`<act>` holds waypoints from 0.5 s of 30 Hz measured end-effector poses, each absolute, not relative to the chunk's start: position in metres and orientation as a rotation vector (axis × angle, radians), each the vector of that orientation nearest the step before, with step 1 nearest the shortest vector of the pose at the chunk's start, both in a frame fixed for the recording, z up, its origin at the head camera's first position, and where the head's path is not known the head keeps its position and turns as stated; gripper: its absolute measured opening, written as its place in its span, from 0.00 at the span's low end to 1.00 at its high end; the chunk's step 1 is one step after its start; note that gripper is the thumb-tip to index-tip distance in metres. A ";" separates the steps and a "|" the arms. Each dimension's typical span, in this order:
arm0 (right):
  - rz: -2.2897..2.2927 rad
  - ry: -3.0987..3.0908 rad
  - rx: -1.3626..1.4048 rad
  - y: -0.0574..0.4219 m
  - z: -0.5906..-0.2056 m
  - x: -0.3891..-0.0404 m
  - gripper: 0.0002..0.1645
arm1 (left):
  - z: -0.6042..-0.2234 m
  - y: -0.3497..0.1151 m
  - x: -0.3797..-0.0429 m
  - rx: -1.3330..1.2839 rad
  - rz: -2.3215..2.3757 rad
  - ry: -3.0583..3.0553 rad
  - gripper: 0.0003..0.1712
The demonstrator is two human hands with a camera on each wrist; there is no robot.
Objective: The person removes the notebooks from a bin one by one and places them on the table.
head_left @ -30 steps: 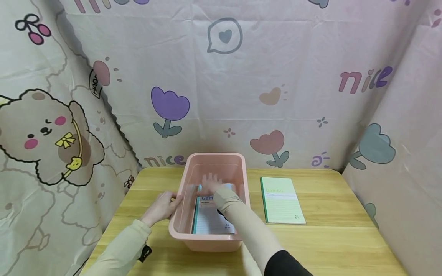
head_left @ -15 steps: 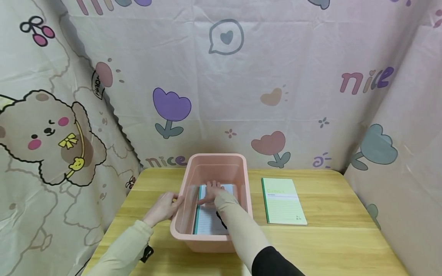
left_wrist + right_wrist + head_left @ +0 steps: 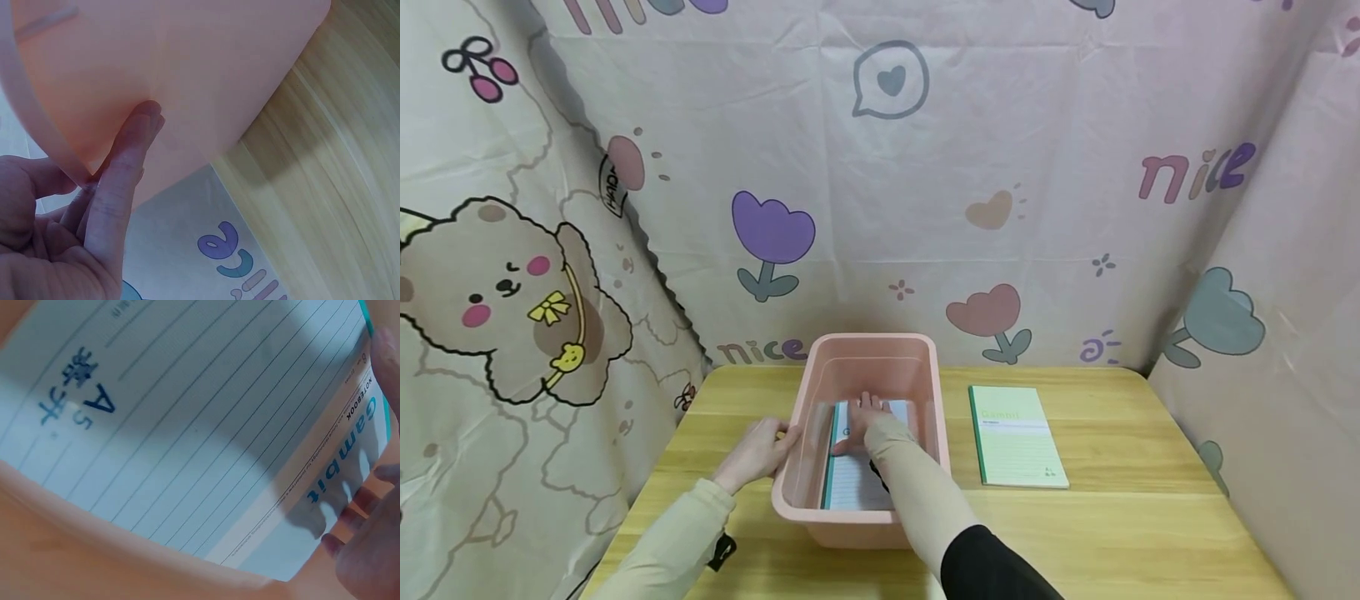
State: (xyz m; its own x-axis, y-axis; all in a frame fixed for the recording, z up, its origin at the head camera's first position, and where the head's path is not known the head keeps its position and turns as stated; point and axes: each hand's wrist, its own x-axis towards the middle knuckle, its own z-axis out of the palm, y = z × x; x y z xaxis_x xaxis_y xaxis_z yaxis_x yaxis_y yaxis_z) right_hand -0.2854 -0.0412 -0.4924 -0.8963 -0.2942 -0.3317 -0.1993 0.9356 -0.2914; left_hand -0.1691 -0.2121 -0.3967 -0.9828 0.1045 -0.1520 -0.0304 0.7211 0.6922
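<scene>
My left hand (image 3: 756, 457) pinches the left rim of a pink plastic bin (image 3: 835, 517). In the left wrist view the thumb lies on one side of the rim and the fingers (image 3: 119, 181) on the other. My right hand (image 3: 861, 423) is inside the bin, over a pale blue lined notebook (image 3: 852, 490) with a teal spine. Up close in the right wrist view, its fingertips (image 3: 331, 544) are at the top edge of the notebook (image 3: 206, 425), and the thumb (image 3: 384, 356) is by the spine. Whether other notebooks lie beneath is hidden.
A pale green notebook (image 3: 1018, 437) with a dark green spine lies flat on the wooden table (image 3: 1135, 500), right of the bin. Printed cloth (image 3: 880, 208) hangs behind the table and along both sides.
My right hand, blurred and raised above the notebook a second ago, has come down onto it, and its thumb has shifted slightly nearer me. The left hand keeps its hold on the rim.
</scene>
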 end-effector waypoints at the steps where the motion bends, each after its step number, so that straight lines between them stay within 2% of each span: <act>1: -0.340 2.728 -0.366 -0.042 -0.493 -0.286 0.70 | -0.396 -0.212 -0.169 0.065 1.101 2.751 0.21; 15: -0.286 2.794 -0.344 -0.049 -0.513 -0.303 0.71 | -0.399 -0.212 -0.170 0.056 1.119 2.751 0.21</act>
